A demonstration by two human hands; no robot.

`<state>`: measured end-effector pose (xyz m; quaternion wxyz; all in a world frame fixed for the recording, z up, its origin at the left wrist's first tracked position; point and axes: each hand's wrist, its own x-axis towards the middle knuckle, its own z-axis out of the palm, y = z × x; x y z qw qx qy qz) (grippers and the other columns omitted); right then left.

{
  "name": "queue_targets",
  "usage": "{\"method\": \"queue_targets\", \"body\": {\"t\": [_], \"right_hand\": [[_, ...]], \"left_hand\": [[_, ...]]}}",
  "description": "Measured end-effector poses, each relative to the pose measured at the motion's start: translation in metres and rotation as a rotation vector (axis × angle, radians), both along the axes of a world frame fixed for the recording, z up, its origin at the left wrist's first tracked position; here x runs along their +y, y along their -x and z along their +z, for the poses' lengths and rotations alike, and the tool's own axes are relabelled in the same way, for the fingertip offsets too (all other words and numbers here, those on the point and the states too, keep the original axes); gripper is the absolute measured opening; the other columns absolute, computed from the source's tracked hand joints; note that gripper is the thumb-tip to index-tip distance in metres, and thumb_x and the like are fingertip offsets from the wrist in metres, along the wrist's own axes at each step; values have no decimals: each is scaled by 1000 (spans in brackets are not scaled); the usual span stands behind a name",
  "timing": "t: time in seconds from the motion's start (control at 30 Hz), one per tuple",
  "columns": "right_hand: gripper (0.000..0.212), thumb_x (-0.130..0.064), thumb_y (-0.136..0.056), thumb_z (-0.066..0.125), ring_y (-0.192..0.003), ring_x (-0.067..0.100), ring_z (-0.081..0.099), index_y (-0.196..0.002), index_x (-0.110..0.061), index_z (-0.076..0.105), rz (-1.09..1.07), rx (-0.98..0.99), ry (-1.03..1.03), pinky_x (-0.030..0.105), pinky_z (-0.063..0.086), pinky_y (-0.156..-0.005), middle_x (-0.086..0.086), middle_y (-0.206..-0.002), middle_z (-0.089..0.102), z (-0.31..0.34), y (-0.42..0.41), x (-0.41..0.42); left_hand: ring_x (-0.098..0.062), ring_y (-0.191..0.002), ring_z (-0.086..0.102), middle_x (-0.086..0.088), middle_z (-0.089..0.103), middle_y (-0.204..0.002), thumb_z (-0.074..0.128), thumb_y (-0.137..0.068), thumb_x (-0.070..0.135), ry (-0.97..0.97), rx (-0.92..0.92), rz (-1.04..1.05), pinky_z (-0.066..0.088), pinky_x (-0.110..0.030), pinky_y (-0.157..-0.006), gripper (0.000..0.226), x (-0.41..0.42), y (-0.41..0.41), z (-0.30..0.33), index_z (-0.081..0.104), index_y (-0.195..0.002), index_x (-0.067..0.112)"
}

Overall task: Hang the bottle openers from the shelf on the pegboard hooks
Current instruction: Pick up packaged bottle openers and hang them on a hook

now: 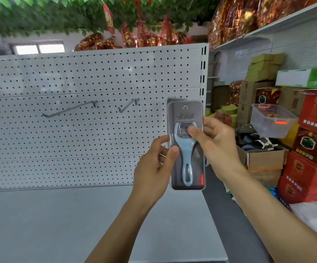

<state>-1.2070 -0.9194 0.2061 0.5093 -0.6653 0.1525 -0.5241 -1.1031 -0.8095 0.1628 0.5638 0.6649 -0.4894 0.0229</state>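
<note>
A packaged bottle opener (187,156), light blue in a grey blister card, is upright at the right end of the pegboard (78,130). A hook tip shows through the card's top hole. My left hand (154,168) pinches the card's left edge with thumb in front. My right hand (214,143) grips its right side, thumb pressing the opener's head. More cards seem stacked behind it. Two bare hooks jut from the board: a long one (68,109) and a short one (128,105).
A grey shelf (78,224) lies below the pegboard. Right of the unit stand stacked red gift boxes (313,149), cardboard cartons (264,160) and a clear plastic tub (273,120). Green leaves and red decorations hang overhead.
</note>
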Motion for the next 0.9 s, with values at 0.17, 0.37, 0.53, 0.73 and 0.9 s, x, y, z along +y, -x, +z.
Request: {"method": "queue_targets", "body": {"t": [0.17,0.37,0.53,0.73,0.9], "right_hand": [[21,-8,-89,65,-82,15,73,-109,-9,65,-10,51,-37,37,59,-79,-2,-91,75,1,-11,-12],[18,-13,-89,66,-85,14,72,-107,-15,64,-54,117,-36,38,58,-82,-5,-89,74,-4,-27,-30],[18,-13,-89,66,-92,28,69,-106,-11,64,-82,151,-17,40,54,-82,10,-94,74,-4,-43,-48],[17,-11,-89,65,-74,20,66,-105,-7,61,-124,188,25,23,52,-65,10,-84,70,-5,-61,-68],[19,-22,-92,62,-82,12,62,-107,-10,60,-108,329,45,20,49,-68,2,-94,68,-27,-62,-78]], "left_hand": [[5,-85,59,20,64,-91,39,-94,59,-140,-128,99,50,-28,-77,41,1,-8,0,44,-131,41],[3,-96,59,21,62,-111,44,-95,53,-244,-258,174,49,-26,-78,41,-4,-18,-5,43,-134,41],[0,-102,57,20,61,-115,44,-96,50,-285,-322,219,49,-29,-83,38,-11,-24,-10,44,-133,39],[-3,-104,58,17,61,-119,42,-96,51,-321,-356,248,51,-31,-84,40,-17,-32,-19,47,-133,36],[-7,-108,57,15,61,-122,41,-97,51,-336,-357,269,50,-32,-85,42,-21,-36,-30,47,-134,33]]}}
